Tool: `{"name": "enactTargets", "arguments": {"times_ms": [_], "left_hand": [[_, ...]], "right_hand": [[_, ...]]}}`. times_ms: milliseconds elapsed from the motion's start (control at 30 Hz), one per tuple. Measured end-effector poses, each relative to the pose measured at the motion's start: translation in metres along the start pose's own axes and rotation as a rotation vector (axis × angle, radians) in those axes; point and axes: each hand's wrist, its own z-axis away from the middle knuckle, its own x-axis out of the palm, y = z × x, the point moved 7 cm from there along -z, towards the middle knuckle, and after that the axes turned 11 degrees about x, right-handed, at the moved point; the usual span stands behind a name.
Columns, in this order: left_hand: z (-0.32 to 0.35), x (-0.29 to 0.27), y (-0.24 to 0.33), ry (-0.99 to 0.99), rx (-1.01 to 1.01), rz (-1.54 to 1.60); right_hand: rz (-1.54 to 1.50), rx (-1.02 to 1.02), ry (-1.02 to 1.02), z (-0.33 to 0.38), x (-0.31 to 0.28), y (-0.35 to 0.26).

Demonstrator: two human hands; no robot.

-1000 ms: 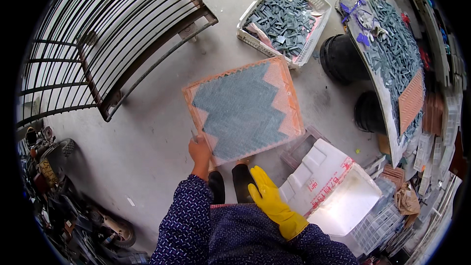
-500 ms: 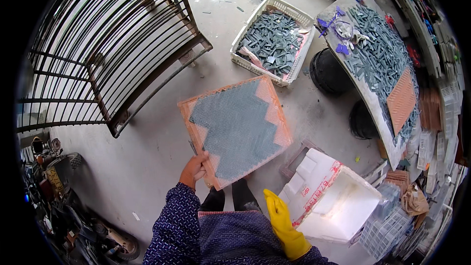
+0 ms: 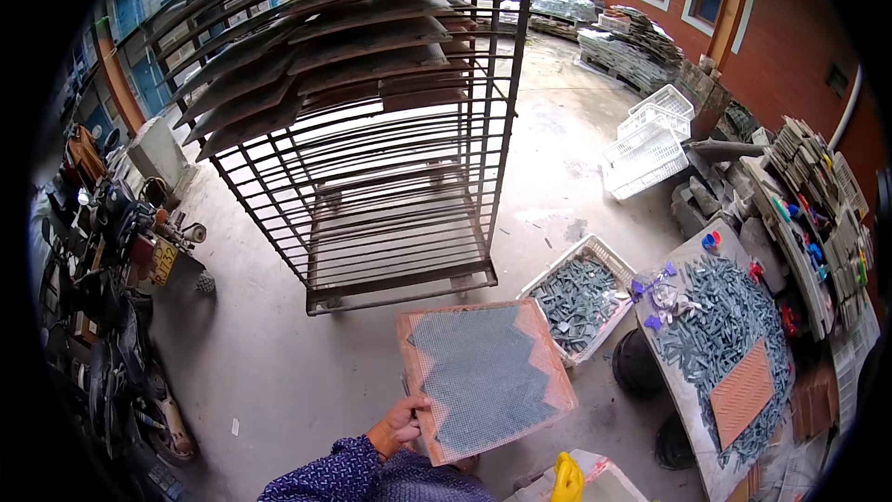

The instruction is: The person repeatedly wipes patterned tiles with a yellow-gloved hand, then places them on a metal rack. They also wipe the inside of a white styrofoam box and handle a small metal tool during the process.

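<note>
Nearest the camera, bottom edge: the right hand [image 3: 567,479] in a yellow glove, only its top showing beside a white bin [image 3: 609,483]; can't tell whether its fingers are apart or closed, and it seems to hold nothing.

Just left of it the bare left hand [image 3: 398,426] comes up out of a blue patterned sleeve [image 3: 325,474], fingers clamped on the lower-left edge of the mosaic tray [image 3: 483,376], thumb on top, other fingers presumably underneath. Wrist looks bent up a bit, forearm low and close to the body.

The tray is an orange-pink square board w/ a grey mesh-backed mosaic sheet lying on it in a zigzag outline. It's held in the air at a tilt, above the concrete floor, between the person and the metal rack [image 3: 372,149].

Handling, as a judgement: board looks stiff and flat, prob. moderately heavy w/ the tile pieces on it, so a one-edge grip leaves a lot of leverage on the wrist. Sheet itself likely floppy and could slide if the tilt grows. Better hold: two opposite edges, or a palm under the middle, kept level.

Farther out: a white crate of grey tile bits [image 3: 578,297] on the floor, a worktable [image 3: 720,353] at right covered w/ grey pieces, then the tall rack w/ dark boards on its upper shelves.
</note>
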Motion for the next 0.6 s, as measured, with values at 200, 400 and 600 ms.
{"name": "enactTargets", "arguments": {"times_ms": [200,400,600], "left_hand": [[0.052,0.062,0.097,-0.101,0.388,0.103],[0.039,0.097,0.178,-0.136,0.602,0.173],[0.003,0.125,0.239,-0.282,0.675,0.237]], "right_hand": [[0.084,-0.14,0.02,-0.017,-0.021,-0.071],[0.129,-0.198,0.064,-0.027,-0.018,-0.138],[0.171,-0.203,0.132,-0.023,-0.004,-0.184]]}}
